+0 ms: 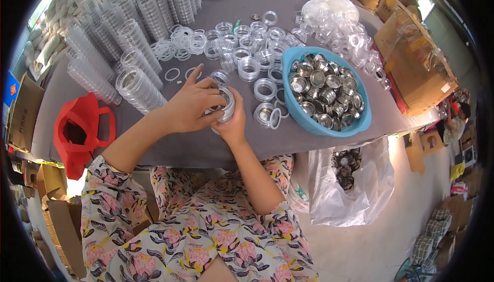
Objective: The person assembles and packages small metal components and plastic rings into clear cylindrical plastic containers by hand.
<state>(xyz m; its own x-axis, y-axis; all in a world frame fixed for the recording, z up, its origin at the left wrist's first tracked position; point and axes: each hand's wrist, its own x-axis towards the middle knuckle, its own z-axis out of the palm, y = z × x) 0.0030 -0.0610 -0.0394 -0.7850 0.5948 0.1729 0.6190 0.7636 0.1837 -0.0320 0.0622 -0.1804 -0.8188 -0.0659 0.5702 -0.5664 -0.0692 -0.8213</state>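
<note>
Above the table's near edge, both my hands are closed on a round clear plastic case (228,97) with a metal piece showing inside. My left hand (190,105) presses over it from the left, its index finger raised and the other fingers curled onto it. Cupped beneath and to the right, my right hand (235,123) grips the case's side. My fingers hide part of it. Just right lies another clear case (265,114) with a metal piece inside. Beyond are several loose clear rings (249,69). A blue basin (294,120) at right holds many small round metal tins (327,95).
Tall stacks of clear cases (138,85) stand on the left and far left. A red bag (81,148) hangs at the left edge. To the right are plastic-wrapped clear pieces (332,12), a carton (419,63) and, below, a white sack (355,205) of metal tins.
</note>
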